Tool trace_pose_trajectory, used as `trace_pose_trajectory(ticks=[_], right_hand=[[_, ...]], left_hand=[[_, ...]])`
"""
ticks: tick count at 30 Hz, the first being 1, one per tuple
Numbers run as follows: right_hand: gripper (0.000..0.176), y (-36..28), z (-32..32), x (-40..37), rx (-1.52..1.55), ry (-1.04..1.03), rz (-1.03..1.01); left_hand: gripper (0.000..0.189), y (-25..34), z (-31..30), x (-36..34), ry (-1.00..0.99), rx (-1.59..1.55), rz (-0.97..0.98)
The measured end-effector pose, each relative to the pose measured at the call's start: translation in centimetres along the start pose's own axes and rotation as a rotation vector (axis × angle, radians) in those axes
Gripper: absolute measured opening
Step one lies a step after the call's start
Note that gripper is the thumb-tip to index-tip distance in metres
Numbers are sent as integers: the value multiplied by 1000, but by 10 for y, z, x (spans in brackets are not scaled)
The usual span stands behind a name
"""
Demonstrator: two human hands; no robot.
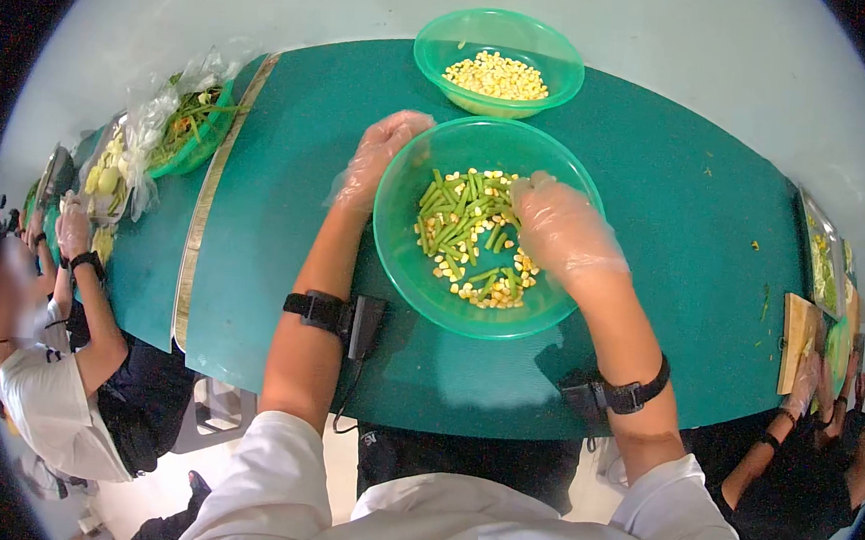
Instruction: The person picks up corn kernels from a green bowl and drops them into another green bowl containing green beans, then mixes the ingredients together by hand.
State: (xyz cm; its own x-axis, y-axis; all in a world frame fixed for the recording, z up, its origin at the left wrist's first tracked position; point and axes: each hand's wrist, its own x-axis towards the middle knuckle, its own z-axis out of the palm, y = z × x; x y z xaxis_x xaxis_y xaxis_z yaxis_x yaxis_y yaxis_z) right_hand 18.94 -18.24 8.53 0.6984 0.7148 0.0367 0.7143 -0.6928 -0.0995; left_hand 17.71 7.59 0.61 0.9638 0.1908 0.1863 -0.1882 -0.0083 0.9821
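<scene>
Seen from a head-worn camera, a person's two hands work in clear plastic gloves (599, 257) over a green worktop (695, 238). In front of them sits a large translucent green bowl (405, 268), holding cut green bean pieces (457, 210) mixed with pale yellow corn kernels (501, 297). The left hand (378, 158) is at the bowl's upper left rim, outside it; I cannot tell whether it grips the rim or only rests beside it. The right hand (566, 224) reaches in over the right side, fingers curled down at the beans and corn; whether they pinch anything is hidden. The two hands are apart, with the bowl's contents between them. Just beyond stands a smaller green bowl (559, 66) holding only corn. The step in hand appears to be working through the beans and corn with the right fingers; the next move seems to call for a steady bowl and a light touch, so that the small loose pieces stay inside the rim
</scene>
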Motion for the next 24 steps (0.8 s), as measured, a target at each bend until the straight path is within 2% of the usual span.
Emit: trace_pose_trajectory(ticks=[5, 8, 14, 20, 24], right_hand=[[19, 6, 7, 7, 75, -19, 7], [19, 11, 6, 9, 114, -59, -6], [16, 24, 1, 13, 249, -38, -155], [16, 30, -17, 11, 499, -36, -149], [10, 29, -28, 11, 745, -92, -88]], left_hand=[[28, -10, -5, 4, -41, -47, 65], [27, -6, -3, 3, -28, -52, 17], [26, -8, -1, 3, -9, -78, 33], [27, -5, 0, 3, 3, -44, -4], [27, -4, 0, 3, 0, -27, 4]])
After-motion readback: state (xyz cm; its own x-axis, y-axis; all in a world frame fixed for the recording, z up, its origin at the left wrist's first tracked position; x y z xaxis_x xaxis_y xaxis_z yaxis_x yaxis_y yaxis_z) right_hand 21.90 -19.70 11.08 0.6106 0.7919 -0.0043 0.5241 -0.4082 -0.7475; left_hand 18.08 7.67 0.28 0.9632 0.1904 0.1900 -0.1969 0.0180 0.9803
